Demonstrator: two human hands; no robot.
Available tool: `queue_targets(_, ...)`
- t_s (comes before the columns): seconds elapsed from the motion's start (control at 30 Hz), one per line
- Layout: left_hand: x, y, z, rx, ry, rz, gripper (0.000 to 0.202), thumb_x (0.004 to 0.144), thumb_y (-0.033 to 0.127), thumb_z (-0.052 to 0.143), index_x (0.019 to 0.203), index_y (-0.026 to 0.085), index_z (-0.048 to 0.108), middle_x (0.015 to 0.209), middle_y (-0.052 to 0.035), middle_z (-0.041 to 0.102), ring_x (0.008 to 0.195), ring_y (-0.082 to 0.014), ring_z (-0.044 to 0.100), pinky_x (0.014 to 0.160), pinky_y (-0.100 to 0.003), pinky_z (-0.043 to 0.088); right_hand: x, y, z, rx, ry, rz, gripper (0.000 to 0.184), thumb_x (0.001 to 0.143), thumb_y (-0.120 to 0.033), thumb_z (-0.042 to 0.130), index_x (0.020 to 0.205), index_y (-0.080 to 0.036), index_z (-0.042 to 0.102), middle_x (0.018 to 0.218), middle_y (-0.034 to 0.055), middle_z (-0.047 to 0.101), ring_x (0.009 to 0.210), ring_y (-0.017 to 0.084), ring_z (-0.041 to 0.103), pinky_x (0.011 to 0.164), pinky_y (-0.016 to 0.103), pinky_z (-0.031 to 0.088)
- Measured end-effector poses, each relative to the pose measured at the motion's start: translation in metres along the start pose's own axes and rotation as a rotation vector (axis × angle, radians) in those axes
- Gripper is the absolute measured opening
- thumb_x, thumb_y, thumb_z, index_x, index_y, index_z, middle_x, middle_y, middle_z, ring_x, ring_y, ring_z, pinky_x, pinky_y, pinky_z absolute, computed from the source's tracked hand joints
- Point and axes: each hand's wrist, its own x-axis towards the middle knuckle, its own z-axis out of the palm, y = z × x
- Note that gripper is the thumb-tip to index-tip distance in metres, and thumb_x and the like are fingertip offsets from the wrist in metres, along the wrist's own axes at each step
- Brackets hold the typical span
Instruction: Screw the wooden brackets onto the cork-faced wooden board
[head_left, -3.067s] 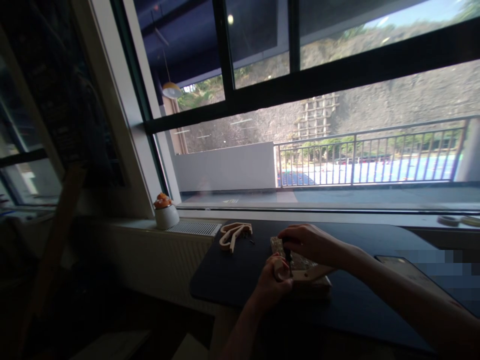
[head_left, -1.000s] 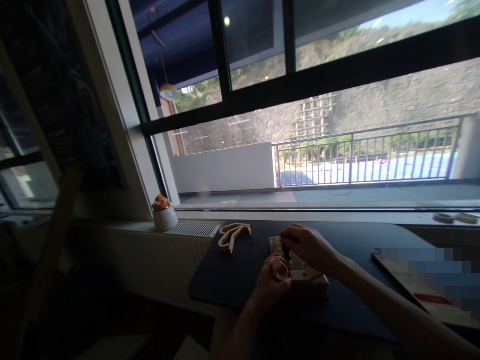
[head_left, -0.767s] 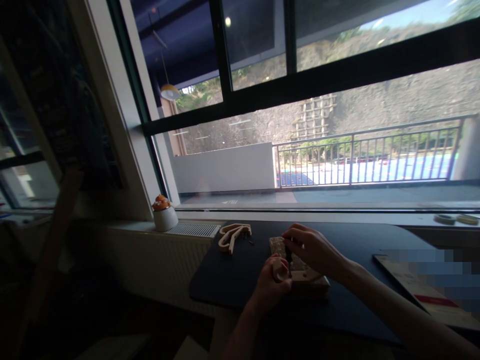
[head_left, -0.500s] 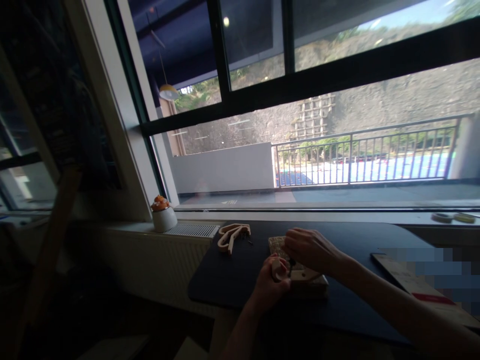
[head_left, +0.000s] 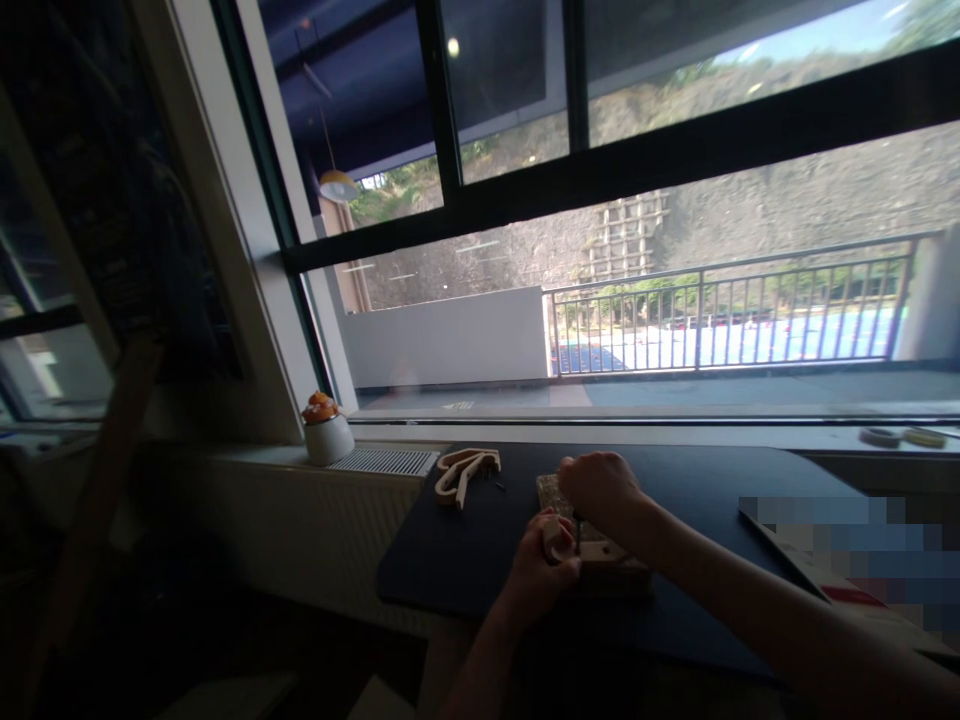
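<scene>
My left hand [head_left: 541, 572] is closed round the curled end of a pale wooden hook [head_left: 596, 551], pressing it against a thick board [head_left: 550, 490] on the dark table. My right hand [head_left: 604, 490] is wrapped, wrist bent over, round the top of a screwdriver [head_left: 578, 534]. Its handle is hidden in my fist; only the dark shaft shows, upright, with its tip down at the wooden hook beside my left fingers. Whether a screw sits under the tip is too small to tell. More wooden hooks [head_left: 452, 484] lie at the table's left, with several small screws [head_left: 500, 487] next to them.
The dark tabletop [head_left: 435, 570] has rounded corners and stands against the window sill [head_left: 675, 434]. A flat cardboard piece [head_left: 847, 592] lies at its right. A white pot with an orange top [head_left: 328, 440] stands left on the radiator ledge. Tape rolls [head_left: 879, 437] rest on the sill.
My right hand has turned over on the screwdriver, its wrist rolling and the knuckles shifting slightly left and up. More of the shaft shows. My left hand and the wooden hook stay put.
</scene>
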Motion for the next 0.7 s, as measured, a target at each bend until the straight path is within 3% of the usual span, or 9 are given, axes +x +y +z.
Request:
queue_targets(0.07,0.000,0.001,0.000,0.001,0.002,-0.003,0.039,0.057,0.007,0.067,0.094,0.019,0.067,0.119,-0.0078,0.062,0.126,-0.0293,0.046,0.104,-0.035,0.037,0.001,-0.003,-0.006,-0.003,-0.036,0.011,0.026,0.091,-0.035,0.058,0.108,-0.015,0.060,0.102,0.0049,0.064,0.082,0.015,0.063,0.072,0.034,0.054)
queue_targets(0.13,0.000,0.000,0.000,0.000,0.007,-0.005,0.038,0.057,0.007,0.067,0.094,0.019,0.067,0.122,-0.0084,0.061,0.126,-0.0292,0.047,0.104,-0.035,0.037,0.000,-0.002,-0.014,0.003,-0.047,-0.017,0.023,0.093,-0.033,0.054,0.099,-0.013,0.063,0.090,0.0063,0.067,0.075,0.016,0.064,0.065,0.032,0.052)
queue_targets(0.23,0.000,-0.004,0.000,0.004,0.007,-0.007,0.039,0.058,0.009,0.067,0.096,0.019,0.067,0.123,-0.0083,0.060,0.125,-0.0293,0.048,0.104,-0.036,0.038,-0.005,0.005,-0.027,0.028,-0.018,-0.114,0.024,0.094,-0.029,0.048,0.088,-0.012,0.065,0.071,0.0087,0.068,0.063,0.019,0.065,0.053,0.028,0.041)
queue_targets(0.3,0.000,-0.006,0.000,0.009,0.003,-0.013,0.041,0.059,0.011,0.068,0.098,0.019,0.066,0.123,-0.0085,0.060,0.123,-0.0295,0.050,0.104,-0.036,0.038,-0.009,0.011,-0.032,0.045,0.015,-0.206,0.021,0.093,-0.029,0.048,0.087,-0.015,0.064,0.073,0.0074,0.070,0.063,0.019,0.065,0.052,0.027,0.034)
queue_targets(0.47,0.000,-0.008,-0.001,0.014,0.002,-0.039,0.045,0.059,0.013,0.069,0.104,0.016,0.063,0.129,-0.0119,0.055,0.122,-0.0307,0.050,0.104,-0.038,0.038,-0.011,0.016,-0.023,0.044,0.082,-0.370,0.025,0.095,-0.028,0.045,0.080,-0.018,0.064,0.078,0.0037,0.071,0.068,0.014,0.063,0.055,0.026,0.030)
queue_targets(0.57,0.000,-0.006,0.000,0.014,-0.007,-0.035,0.040,0.059,0.011,0.068,0.099,0.016,0.064,0.128,-0.0118,0.056,0.122,-0.0305,0.050,0.104,-0.037,0.037,-0.007,0.015,-0.011,0.021,0.109,-0.321,0.028,0.096,-0.024,0.042,0.081,-0.016,0.065,0.075,0.0055,0.071,0.067,0.015,0.064,0.055,0.025,0.031)
queue_targets(0.7,0.000,-0.002,0.000,0.013,-0.011,-0.017,0.038,0.059,0.008,0.066,0.095,0.017,0.065,0.119,-0.0097,0.062,0.125,-0.0300,0.047,0.105,-0.036,0.035,-0.003,0.010,-0.003,-0.022,0.096,-0.144,0.030,0.097,-0.022,0.041,0.083,-0.013,0.066,0.072,0.0074,0.070,0.066,0.018,0.066,0.055,0.026,0.039)
